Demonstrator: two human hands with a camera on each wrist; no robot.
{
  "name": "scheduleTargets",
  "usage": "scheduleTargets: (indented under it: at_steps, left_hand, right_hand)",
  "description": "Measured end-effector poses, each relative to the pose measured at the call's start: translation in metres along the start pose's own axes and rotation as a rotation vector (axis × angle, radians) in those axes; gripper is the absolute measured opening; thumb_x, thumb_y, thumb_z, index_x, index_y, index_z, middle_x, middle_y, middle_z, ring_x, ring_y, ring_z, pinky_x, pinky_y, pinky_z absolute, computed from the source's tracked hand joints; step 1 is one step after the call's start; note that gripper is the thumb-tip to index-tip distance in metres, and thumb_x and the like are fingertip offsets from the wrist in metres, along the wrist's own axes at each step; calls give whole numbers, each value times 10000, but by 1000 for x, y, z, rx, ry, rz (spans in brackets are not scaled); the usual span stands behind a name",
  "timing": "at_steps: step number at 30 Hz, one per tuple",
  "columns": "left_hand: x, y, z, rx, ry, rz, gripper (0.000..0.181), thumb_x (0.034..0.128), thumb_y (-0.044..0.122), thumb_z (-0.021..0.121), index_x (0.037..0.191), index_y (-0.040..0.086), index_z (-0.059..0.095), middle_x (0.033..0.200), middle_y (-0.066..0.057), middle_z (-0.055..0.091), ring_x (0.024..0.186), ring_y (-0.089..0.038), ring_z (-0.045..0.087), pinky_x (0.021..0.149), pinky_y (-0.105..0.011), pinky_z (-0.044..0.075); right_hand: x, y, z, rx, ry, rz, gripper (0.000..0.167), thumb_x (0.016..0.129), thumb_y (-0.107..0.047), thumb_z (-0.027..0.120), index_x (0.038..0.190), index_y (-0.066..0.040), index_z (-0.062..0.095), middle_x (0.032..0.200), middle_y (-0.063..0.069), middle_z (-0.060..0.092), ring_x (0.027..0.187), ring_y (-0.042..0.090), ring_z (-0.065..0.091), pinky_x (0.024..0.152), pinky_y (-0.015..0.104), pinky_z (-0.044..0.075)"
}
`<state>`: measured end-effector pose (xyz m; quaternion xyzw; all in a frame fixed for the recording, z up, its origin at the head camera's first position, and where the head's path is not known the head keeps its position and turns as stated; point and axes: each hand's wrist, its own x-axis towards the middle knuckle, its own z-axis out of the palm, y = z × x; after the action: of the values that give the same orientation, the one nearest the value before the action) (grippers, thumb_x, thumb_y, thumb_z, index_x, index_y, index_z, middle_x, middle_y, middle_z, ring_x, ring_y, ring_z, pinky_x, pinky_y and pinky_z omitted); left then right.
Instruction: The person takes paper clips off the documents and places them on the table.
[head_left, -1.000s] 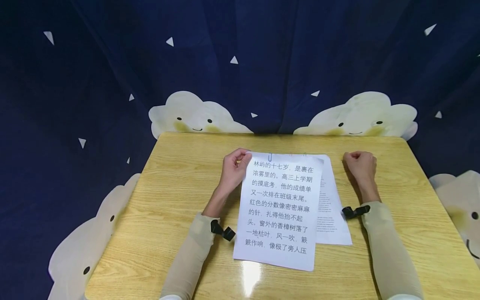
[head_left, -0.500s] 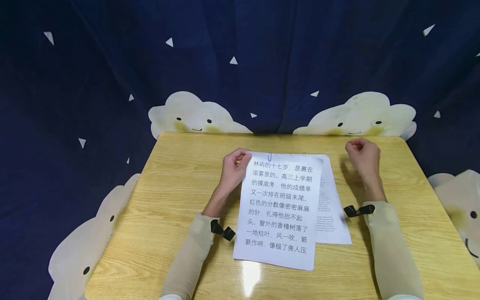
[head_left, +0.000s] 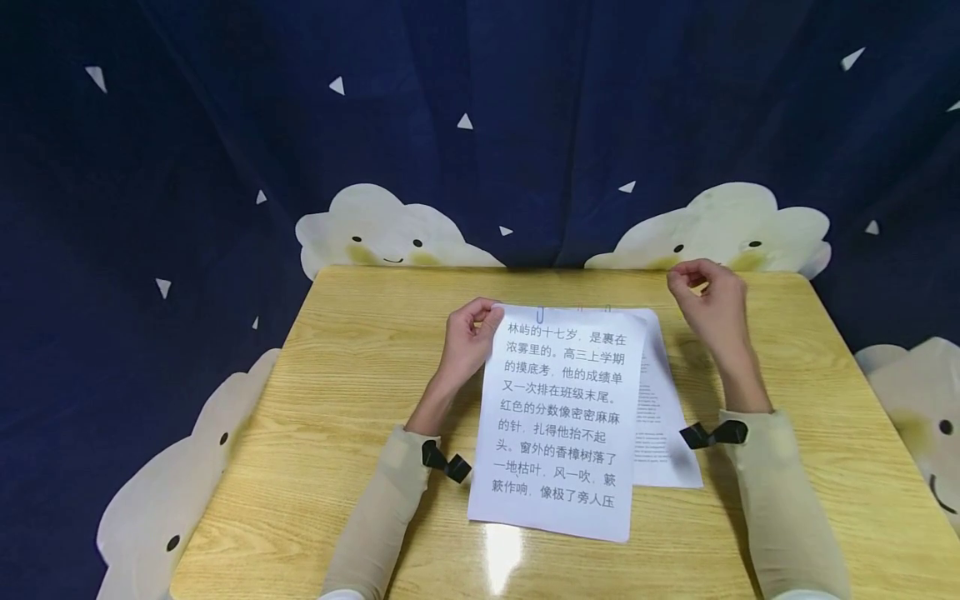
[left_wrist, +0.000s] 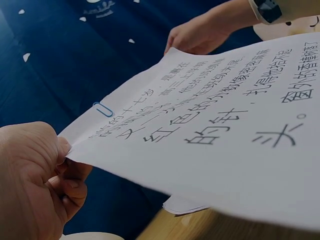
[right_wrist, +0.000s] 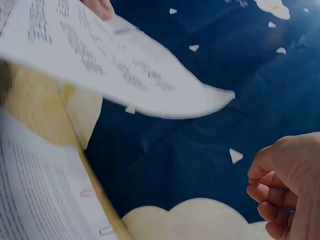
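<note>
My left hand [head_left: 467,337] pinches the top left corner of a white sheet [head_left: 558,408] with large Chinese print. A blue paper clip [left_wrist: 103,109] sits on its top edge; in the left wrist view the sheet slopes, raised off the table. Beneath it lies another printed sheet [head_left: 663,454], partly covered. In the right wrist view that lower sheet carries a red paper clip [right_wrist: 91,192] and a pale paper clip [right_wrist: 107,230]. My right hand [head_left: 716,308] hovers beyond the sheets' right side, apart from them, thumb meeting curled fingers. Nothing shows in its grasp.
A wooden table [head_left: 360,375] bears the sheets, and its far edge runs along a dark blue curtain [head_left: 525,108] with printed clouds. Black wrist bands [head_left: 446,461] sit on both sleeves. Glare shines below the upper sheet.
My right hand has risen toward the table's far edge, swinging slightly right and then back left. My left hand and the upper sheet have stayed nearly still.
</note>
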<state>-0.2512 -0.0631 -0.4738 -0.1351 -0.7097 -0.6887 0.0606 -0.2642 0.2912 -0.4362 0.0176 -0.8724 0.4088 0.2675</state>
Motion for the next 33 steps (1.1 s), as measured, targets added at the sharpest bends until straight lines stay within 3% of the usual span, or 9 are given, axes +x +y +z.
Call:
scheduleTargets:
  at_steps: [10,14,20,26,33]
  left_hand:
    - [0,-6,-1,7,-8,41,173,1050,61,617,1068,-88,703,877,-269,696,459,-103,575,432,-217,470]
    - [0,-5,-1,12,-13,46,162,1049,50,613,1069,-85,700,874,-253,702,470,-100,589,439,-225,481]
    - [0,-4,1,31,-13,39,157,1048,50,614,1069,-79,702,870,-237,707,458,-90,546,430,-224,451]
    - [-1,-5,2,32,-17,32,169,1050,68,621,1070,-72,712,884,-257,707,436,-94,503,411,-216,420]
    - [-2,0,7,9,-14,7,158,1042,40,623,1068,-94,701,905,-283,704,494,-123,587,447,-222,477]
  right_hand:
    - [-8,-25,3,17,-16,-72,155,968,-131,709,996,13,757,909,143,691,873,133,539,721,187,357]
    - [-13,-38,6,53,-20,-143,123,961,-91,723,983,25,757,896,155,698,878,197,534,724,192,355]
    - [-22,-50,15,74,-83,-268,67,933,-19,743,982,26,745,876,142,688,887,205,525,773,253,363]
    - [-30,-60,22,78,-132,-323,56,925,-17,741,979,-5,749,866,104,697,923,216,544,832,321,346]
    - [-35,-70,26,41,-217,-392,99,915,-28,775,1011,-25,752,948,107,732,986,286,566,897,428,390]
